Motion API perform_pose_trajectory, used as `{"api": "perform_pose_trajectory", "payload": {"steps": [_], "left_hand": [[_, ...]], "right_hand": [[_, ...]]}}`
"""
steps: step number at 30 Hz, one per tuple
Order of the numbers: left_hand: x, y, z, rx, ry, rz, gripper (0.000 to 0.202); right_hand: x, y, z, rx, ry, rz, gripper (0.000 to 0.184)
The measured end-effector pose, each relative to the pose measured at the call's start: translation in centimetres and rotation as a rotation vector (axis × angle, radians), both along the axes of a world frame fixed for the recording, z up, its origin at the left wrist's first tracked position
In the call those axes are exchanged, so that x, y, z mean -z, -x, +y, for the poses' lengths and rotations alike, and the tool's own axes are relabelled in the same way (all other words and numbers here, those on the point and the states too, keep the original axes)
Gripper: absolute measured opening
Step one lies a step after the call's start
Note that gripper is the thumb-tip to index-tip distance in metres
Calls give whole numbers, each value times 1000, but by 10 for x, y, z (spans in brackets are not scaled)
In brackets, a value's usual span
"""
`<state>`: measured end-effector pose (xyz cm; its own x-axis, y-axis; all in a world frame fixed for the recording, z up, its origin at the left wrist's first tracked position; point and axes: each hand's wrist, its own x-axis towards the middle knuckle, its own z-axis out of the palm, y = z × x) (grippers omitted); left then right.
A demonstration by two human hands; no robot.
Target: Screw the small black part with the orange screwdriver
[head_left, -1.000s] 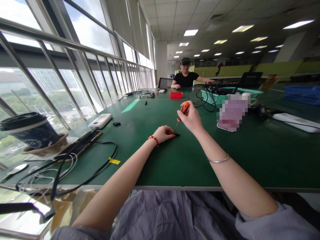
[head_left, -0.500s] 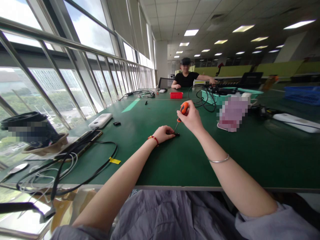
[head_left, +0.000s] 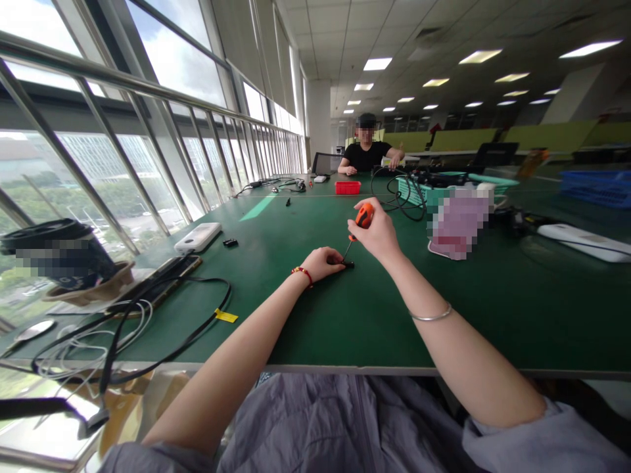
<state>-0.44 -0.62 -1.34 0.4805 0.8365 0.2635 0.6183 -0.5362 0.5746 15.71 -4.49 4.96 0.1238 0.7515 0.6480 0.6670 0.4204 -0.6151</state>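
My right hand (head_left: pixel 378 230) is wrapped round the orange-and-black handle of a screwdriver (head_left: pixel 365 215). Its thin metal shaft slants down to the left, and the tip meets a small black part (head_left: pixel 349 265) on the green table (head_left: pixel 315 322). My left hand (head_left: pixel 325 264) rests on the tabletop with its fingers closed on that part. Fingers hide most of the part, so its kind does not show. To the left lies another small black piece (head_left: pixel 230 242), apart from both hands.
A white device (head_left: pixel 198 237), looped cables (head_left: pixel 185 348) and a lidded cup (head_left: pixel 73 253) occupy the left side. On the right are a phone-like pink object (head_left: pixel 458 223), a teal basket (head_left: pixel 411 191) and a white strip (head_left: pixel 584 242). A red box (head_left: pixel 348 188) stands ahead, before a seated person (head_left: pixel 367 154).
My right hand and the screwdriver handle have shifted very slightly. My left hand stays on the black part. The person opposite has drawn an outstretched arm inward.
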Motion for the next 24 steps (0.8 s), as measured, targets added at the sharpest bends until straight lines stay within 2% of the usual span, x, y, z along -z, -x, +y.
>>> {"api": "perform_pose_trajectory", "payload": {"steps": [4,10,15,19,24], "left_hand": [[0,0,0,-3,-3,-2,17],[-1,0,0,-1,-7,1,17],[0,0,1,2,8,-5,17],[-1,0,0,11,2,12,16],[-1,0,0,9,-3,7,19]], "right_hand": [[1,1,-1,-19,-22,-4,32],[1,2,-1,58,20,-52,32],[0,2,0,11,17,4,26],[-1,4,-3,51,31,-10,35],[-1,3,-4,41,-4,67,25]]}}
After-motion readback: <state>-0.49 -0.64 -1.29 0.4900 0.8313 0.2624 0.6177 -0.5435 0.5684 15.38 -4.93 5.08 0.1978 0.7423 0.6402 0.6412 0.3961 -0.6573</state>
